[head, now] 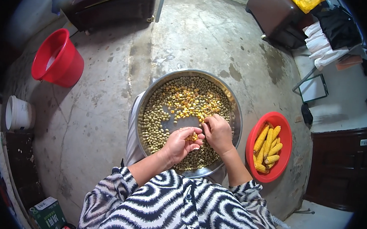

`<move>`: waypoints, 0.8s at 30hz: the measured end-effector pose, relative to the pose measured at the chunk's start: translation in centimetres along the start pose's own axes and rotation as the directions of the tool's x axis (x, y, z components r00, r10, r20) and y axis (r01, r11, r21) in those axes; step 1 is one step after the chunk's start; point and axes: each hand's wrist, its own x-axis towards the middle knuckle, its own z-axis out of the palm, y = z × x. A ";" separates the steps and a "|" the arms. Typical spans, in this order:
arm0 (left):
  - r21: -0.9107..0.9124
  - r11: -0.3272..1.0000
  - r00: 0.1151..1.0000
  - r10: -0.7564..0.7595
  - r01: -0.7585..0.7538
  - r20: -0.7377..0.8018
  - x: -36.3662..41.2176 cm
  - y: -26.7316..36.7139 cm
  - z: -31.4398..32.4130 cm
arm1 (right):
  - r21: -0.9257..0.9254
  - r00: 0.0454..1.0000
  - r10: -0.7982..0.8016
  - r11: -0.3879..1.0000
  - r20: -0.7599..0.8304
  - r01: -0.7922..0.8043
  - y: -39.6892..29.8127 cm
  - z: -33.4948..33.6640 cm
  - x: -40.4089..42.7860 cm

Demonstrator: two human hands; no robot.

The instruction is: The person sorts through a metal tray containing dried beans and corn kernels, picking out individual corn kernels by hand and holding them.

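Observation:
A wide round metal basin [239, 118] rests on my lap, holding many greenish-brown beans [155, 139]. Loose yellow corn kernels [189, 103] lie over the beans in its middle and upper part. My left hand [181, 142] is cupped above the basin with a small heap of corn kernels [193, 137] in it. Just to its right, my right hand [218, 132] reaches down at the near edge of the loose kernels, thumb and fingertips together; whether something is pinched between them cannot be told. A bare patch of the basin's bottom shows beside my hands.
To the right on the concrete floor stands a red plastic basin [287, 152] with several corn cobs [268, 143]. A red bucket [68, 65] and a white bucket [21, 114] are at the left. Dark sofas [114, 3] stand further off, and a green box [48, 215] is at the lower left.

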 end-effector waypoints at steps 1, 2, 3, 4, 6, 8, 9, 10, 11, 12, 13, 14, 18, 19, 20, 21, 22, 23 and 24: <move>-0.001 1.000 1.000 0.001 -0.001 -0.005 0.0 0.0 0.0 | -0.008 1.000 -0.008 1.000 -0.013 0.007 0.0 0.0 0.0; 0.000 1.000 1.000 -0.001 0.001 -0.003 0.0 0.0 0.1 | -0.010 1.000 -0.006 1.000 -0.014 0.006 -0.1 -0.2 0.0; -0.003 1.000 1.000 0.003 -0.003 0.001 0.0 0.0 -0.1 | 0.080 0.999 0.051 0.996 -0.003 -0.051 -0.4 -0.4 0.0; -0.005 1.000 1.000 0.006 -0.006 0.005 0.0 -0.1 -0.3 | 0.167 0.994 0.108 0.980 0.014 -0.109 -0.8 -0.7 0.0; -0.016 1.000 1.000 0.005 -0.005 0.003 0.1 -0.1 -0.4 | 0.281 0.984 0.163 0.944 0.066 -0.175 -1.8 -2.0 0.1; -0.027 1.000 1.000 0.002 -0.002 0.003 0.0 -0.1 -0.4 | 0.384 0.969 0.213 0.890 0.123 -0.245 -2.1 -2.8 0.1; -0.041 0.999 1.000 0.007 -0.007 0.002 -0.1 -0.1 -0.2 | 0.523 0.949 0.184 0.799 0.255 -0.296 -2.0 -3.2 0.0; -0.055 0.998 1.000 0.013 -0.013 0.000 -0.1 0.0 -0.2 | 0.637 0.918 0.129 0.683 0.376 -0.357 -1.9 -3.3 -0.1; -0.055 0.998 1.000 0.013 -0.013 0.001 -0.1 0.0 -0.2 | 0.637 0.918 0.129 0.684 0.376 -0.357 -1.9 -3.3 0.0; -0.033 0.999 1.000 0.002 -0.002 0.004 -0.1 0.0 -0.3 | 0.506 0.958 0.129 0.826 0.256 -0.247 -1.7 -3.1 0.3; -0.011 1.000 1.000 -0.007 0.007 0.006 0.0 -0.1 -0.4 | 0.339 0.985 0.101 0.930 0.137 -0.143 -1.4 -2.7 0.5; -0.010 1.000 1.000 -0.007 0.007 0.007 0.0 -0.1 -0.4 | 0.235 0.992 0.102 0.965 0.075 -0.117 -0.8 -1.9 0.6; -0.016 1.000 1.000 -0.007 0.008 0.011 0.0 -0.1 -0.3 | 0.010 1.000 0.007 1.000 -0.025 -0.006 -0.6 -0.5 1.0; -0.020 1.000 1.000 -0.006 0.006 0.007 0.0 -0.1 -0.3 | 0.012 1.000 0.005 1.000 -0.024 -0.004 -0.4 -0.1 1.0; -0.021 1.000 1.000 -0.005 0.005 0.006 0.0 -0.1 -0.4 | -0.017 0.999 -0.024 1.000 -0.034 0.023 -0.3 0.3 1.0; -0.028 1.000 1.000 -0.001 0.001 0.007 -0.1 -0.1 -0.4 | -0.046 0.998 -0.052 0.998 -0.043 0.050 -0.3 0.5 1.0; -0.034 0.999 1.000 0.002 -0.002 0.009 -0.1 -0.1 -0.4 | -0.046 0.998 -0.053 0.998 -0.041 0.051 -0.4 0.5 1.0; -0.036 0.999 1.000 0.002 -0.002 0.009 0.0 -0.1 -0.5 | -0.063 0.998 -0.062 0.996 -0.033 0.060 -0.6 0.4 1.1; -0.043 0.999 1.000 0.004 -0.004 0.014 0.0 -0.2 -0.5 | -0.079 0.997 -0.072 0.994 -0.024 0.070 -0.7 0.3 1.1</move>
